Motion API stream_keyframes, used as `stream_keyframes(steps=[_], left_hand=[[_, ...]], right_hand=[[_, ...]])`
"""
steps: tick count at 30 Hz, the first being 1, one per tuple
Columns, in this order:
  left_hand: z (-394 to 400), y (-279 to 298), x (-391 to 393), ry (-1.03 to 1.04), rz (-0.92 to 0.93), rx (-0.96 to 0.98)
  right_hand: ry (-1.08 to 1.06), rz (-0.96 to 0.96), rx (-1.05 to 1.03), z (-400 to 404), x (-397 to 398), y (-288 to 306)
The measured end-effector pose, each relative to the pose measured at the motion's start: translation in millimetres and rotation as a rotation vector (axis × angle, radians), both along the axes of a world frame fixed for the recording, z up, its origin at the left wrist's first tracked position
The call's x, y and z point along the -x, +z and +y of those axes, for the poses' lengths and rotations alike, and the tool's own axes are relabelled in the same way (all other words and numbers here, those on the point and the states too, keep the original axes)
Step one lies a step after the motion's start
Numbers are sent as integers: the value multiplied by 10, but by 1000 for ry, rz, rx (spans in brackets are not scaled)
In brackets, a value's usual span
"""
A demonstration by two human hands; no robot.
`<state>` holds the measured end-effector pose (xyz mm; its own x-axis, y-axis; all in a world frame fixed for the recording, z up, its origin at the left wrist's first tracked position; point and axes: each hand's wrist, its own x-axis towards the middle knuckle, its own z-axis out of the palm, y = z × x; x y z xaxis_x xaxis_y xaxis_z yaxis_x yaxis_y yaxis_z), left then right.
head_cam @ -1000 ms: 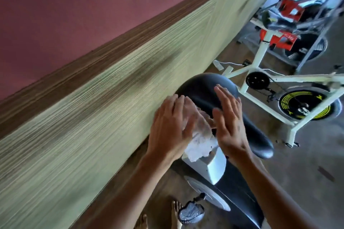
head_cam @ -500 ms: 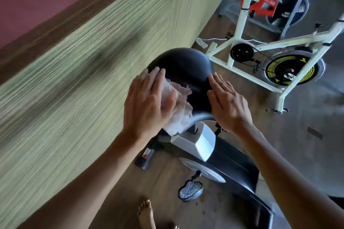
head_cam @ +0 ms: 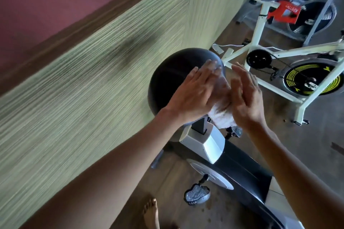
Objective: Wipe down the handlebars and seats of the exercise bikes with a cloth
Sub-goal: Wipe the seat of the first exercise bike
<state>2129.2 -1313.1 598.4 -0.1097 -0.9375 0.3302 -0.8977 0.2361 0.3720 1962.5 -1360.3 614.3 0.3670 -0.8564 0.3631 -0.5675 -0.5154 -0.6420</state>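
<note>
Here, low in the frame, my bare foot (head_cam: 151, 212) stands on the brown wood-look floor (head_cam: 173, 215) beside a mesh-faced pedal (head_cam: 197, 194) and the bike's glossy black-and-white housing (head_cam: 240, 169). At the centre, my left hand (head_cam: 191, 95) and right hand (head_cam: 247, 98) lie flat with straight fingers, pressing the crumpled white cloth (head_cam: 222, 119) between them at the right edge of the seat (head_cam: 171, 80); neither hand curls around it. The seat is a smooth, rounded black pad. I judge this seat is mid-wipe, with its handlebars out of view. Farther off at the upper right, a white tube-frame bike (head_cam: 260, 24) with a yellow-marked flywheel (head_cam: 312, 80) looks untouched, as far as I can tell. A ribbed green wall panel (head_cam: 83, 80) runs along the left.
</note>
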Motion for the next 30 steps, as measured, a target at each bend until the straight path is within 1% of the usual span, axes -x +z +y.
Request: stream_keyframes(steps=[1,2,3,4,5,7,8,10,13,14,15,16,18,19,20,22,24,26,28,30], left_hand=[[57,2,-152,65,122,31],[103,-7,-295,173,253,36],[129,-7,-397,272,376,13],[134,-6,-441,336,452,-23],[133,-5,-447,367,460,-45],[136,-18,-400,360,366,-26],[134,-29,-390,355,358,-2],[146,-50,-408,394,428,48],[162,-63,-434,432,479,53],[151,-46,-411,443,461,35],[130,-30,-370,463,402,16],[110,-22,-314,481,304,-1],[79,-28,-203,473,111,-22],[70,-33,-172,466,47,-29],[65,-34,-162,464,18,-48],[57,-35,-191,458,24,-85],[41,-61,-230,451,14,-92],[31,-98,-248,439,-20,-92],[28,-118,-271,428,-52,-94],[41,-118,-311,422,-75,-114]], right_hand=[[86,128,102,61,-59,-14],[160,275,182,111,-139,-45],[191,417,235,129,-231,-95],[171,518,261,132,-337,-128],[125,560,264,105,-445,-153],[32,524,200,32,-667,-131],[-1,489,150,4,-772,-121],[-39,439,101,11,-918,-137],[3,418,220,210,-781,-199],[53,434,258,274,-646,-224],[97,459,293,296,-489,-246],[123,481,330,280,-330,-259],[102,505,375,202,-64,-273],[65,507,368,161,25,-271],[25,506,342,121,76,-264],[-62,491,258,67,60,-213],[-167,463,172,5,-122,-158],[-225,473,105,-47,-363,-141],[-172,493,142,-10,-492,-178],[-34,487,233,103,-418,-246]])
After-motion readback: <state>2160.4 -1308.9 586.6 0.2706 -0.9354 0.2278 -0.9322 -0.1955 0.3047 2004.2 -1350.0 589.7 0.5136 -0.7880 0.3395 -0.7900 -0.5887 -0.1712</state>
